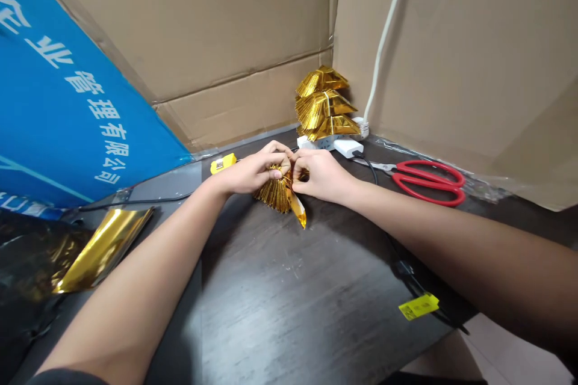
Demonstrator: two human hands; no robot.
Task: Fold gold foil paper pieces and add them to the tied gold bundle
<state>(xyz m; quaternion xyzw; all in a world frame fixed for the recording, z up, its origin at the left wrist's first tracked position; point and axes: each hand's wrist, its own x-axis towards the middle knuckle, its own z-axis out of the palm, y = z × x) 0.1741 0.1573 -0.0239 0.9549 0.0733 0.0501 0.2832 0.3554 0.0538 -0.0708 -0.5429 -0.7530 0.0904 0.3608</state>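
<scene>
Both hands meet near the back of the dark table around a bundle of folded gold foil paper. My left hand is closed on the bundle's upper left side, its thumb pressed over the folds. My right hand pinches at the bundle's right edge, with the fingertips close to my left fingers. What exactly the right fingertips hold is hidden. A pointed gold flap with a white patch hangs below the right fingers. Just behind the hands, several similar gold foil bundles are stacked, with a pale band round the middle one.
Red-handled scissors lie at the right, beside a white charger plug on a power strip. A yellow tape measure sits left of the hands. Gold foil sheets lie far left. Cardboard walls enclose the back.
</scene>
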